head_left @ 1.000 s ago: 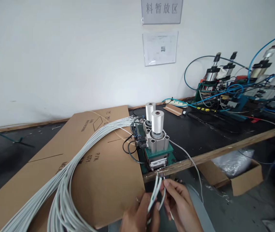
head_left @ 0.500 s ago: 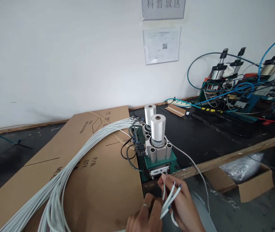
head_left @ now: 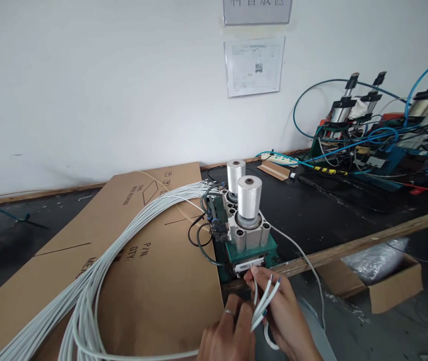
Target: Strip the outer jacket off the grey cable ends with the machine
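My left hand [head_left: 229,328], with a ring on one finger, is closed around several white cables [head_left: 264,303] whose stripped ends fan up to the right. Blue and red wire tips show at some of these ends. Beside it, my right hand [head_left: 279,306] pinches a single white cable [head_left: 256,291] at the front slot of a small pneumatic press [head_left: 250,235]. The press has a green base, a metal block and a knurled silver cylinder on top. Whether the cable's tip is inside the white slot piece [head_left: 249,264] is hidden by my fingertips.
A large bundle of white cables [head_left: 124,245] curves over a flat cardboard sheet [head_left: 154,306] on the left. A second silver cylinder [head_left: 235,174] stands behind the press. More presses [head_left: 344,108] with blue hoses occupy the back right. An open cardboard box [head_left: 396,291] sits below the table edge.
My right hand has shifted very slightly left at the press's slot, the cable still pinched. A long white cable now shows running from the bundle toward my left hand. The view has tilted slightly.
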### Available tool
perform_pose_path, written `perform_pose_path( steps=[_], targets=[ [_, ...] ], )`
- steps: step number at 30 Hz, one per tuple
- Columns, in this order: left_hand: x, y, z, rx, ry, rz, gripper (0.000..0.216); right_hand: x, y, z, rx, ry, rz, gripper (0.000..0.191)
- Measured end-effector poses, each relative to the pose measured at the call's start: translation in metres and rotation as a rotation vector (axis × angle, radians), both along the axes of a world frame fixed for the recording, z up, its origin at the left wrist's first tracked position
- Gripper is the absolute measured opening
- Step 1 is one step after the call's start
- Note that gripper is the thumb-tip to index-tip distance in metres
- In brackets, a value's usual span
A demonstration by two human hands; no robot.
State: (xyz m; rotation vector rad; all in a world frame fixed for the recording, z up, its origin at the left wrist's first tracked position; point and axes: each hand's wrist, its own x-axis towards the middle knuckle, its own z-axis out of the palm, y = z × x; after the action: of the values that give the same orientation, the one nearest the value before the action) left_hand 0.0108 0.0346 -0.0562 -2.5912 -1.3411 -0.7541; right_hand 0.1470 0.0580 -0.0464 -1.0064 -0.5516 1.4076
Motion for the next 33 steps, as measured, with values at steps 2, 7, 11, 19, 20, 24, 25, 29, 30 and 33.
perform_pose_path(
  steps=[2,7,11,19,20,24,25,29,30,33],
  targets=[
    [0.001,0.001,0.0,0.004,-0.003,-0.001,0.028,0.0,0.0,-0.001,0.0,-0.007,0.013,0.052],
    [0.001,0.001,0.001,0.007,-0.022,0.021,0.029,0.002,0.001,-0.001,0.001,0.029,0.032,0.057],
    [0.0,0.0,0.004,0.025,-0.002,0.027,0.03,0.006,0.001,0.002,-0.031,0.083,0.057,0.054],
    [0.001,-0.002,0.001,0.039,0.045,0.063,0.03,0.012,-0.001,0.012,-0.072,0.158,0.109,0.043],
    [0.002,-0.002,0.001,0.042,0.041,0.063,0.029,0.012,-0.001,0.012,-0.071,0.155,0.104,0.042],
    [0.003,-0.003,0.0,0.043,0.037,0.052,0.032,0.01,-0.001,0.013,-0.068,0.132,0.083,0.041],
    [0.003,-0.003,0.0,0.039,0.036,0.049,0.032,0.01,-0.001,0.013,-0.069,0.126,0.08,0.042],
    [0.003,-0.003,0.001,0.009,0.021,0.036,0.03,0.009,-0.001,0.013,-0.074,0.114,0.061,0.042],
    [0.003,-0.003,0.001,0.005,0.021,0.035,0.03,0.009,-0.001,0.014,-0.076,0.114,0.057,0.043],
    [0.002,-0.002,0.002,0.007,0.026,0.021,0.028,0.009,-0.003,0.014,-0.086,0.117,0.055,0.043]
  ],
)
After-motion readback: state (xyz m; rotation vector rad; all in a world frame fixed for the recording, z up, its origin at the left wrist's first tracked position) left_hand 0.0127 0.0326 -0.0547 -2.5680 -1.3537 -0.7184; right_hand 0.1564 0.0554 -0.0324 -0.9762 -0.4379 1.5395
